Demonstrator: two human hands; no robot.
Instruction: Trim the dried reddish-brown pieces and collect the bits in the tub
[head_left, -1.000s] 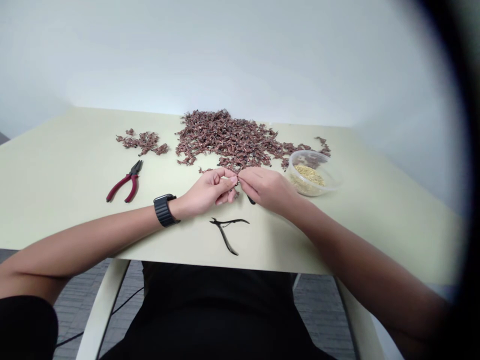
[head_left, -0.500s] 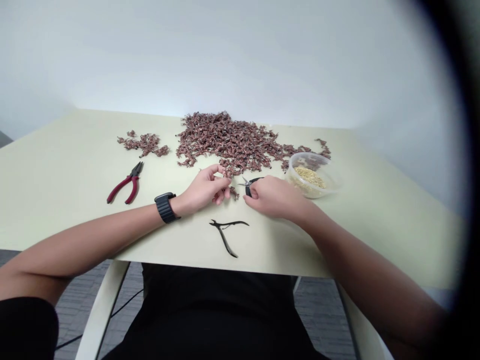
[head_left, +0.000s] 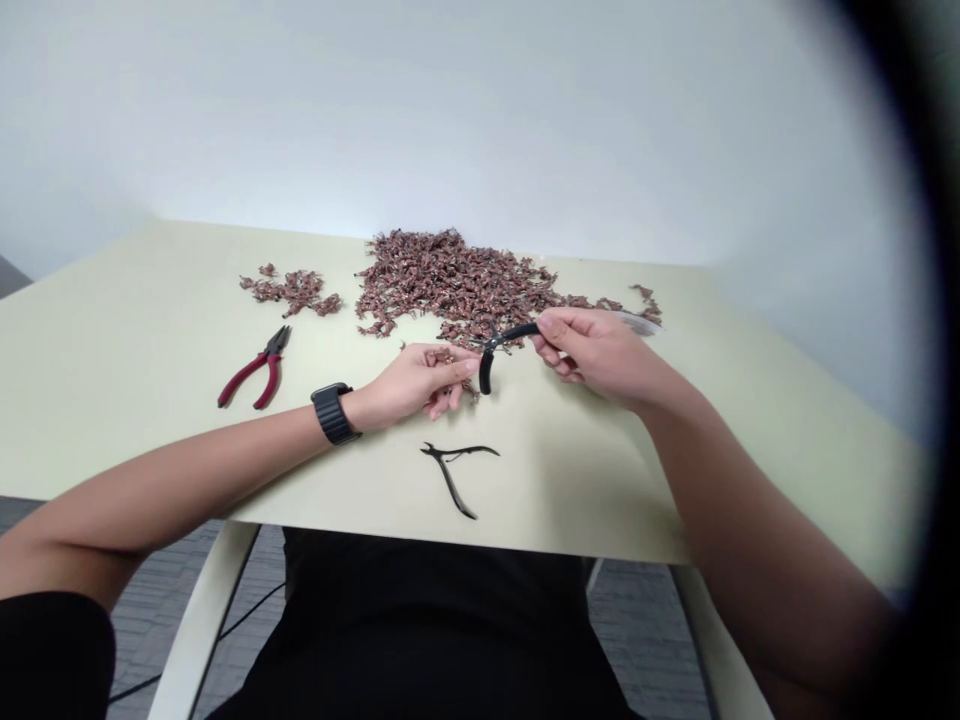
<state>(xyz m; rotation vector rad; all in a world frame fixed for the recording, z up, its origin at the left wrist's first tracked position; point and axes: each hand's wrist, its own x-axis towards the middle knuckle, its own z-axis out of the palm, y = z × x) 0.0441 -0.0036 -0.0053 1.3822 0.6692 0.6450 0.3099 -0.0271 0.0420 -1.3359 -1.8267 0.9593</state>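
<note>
My right hand (head_left: pixel 592 350) grips the end of one black handle of a small pair of pliers (head_left: pixel 519 331). The pliers are spread wide, with their other handle hanging down beside my left fingertips. My left hand (head_left: pixel 420 382) is closed, thumb against fingers, around a small reddish-brown piece (head_left: pixel 471 392) that partly shows below the fingers. Whether the left fingertips also press on the pliers' handle I cannot tell. Just beyond both hands lies a large heap of similar reddish-brown pieces (head_left: pixel 450 275).
A smaller cluster of brown pieces (head_left: pixel 296 290) lies left, above red-handled pliers (head_left: pixel 259 368). Dark metal nippers (head_left: pixel 450 470) rest near the table's (head_left: pixel 337 490) front edge. My right hand mostly hides a clear plastic tub (head_left: pixel 639 323). A wall (head_left: pixel 480 120) stands behind.
My right hand has moved up and right, from wrapping the pliers to holding one handle's end. The pliers have turned and opened wide. My left hand stays nearly in place.
</note>
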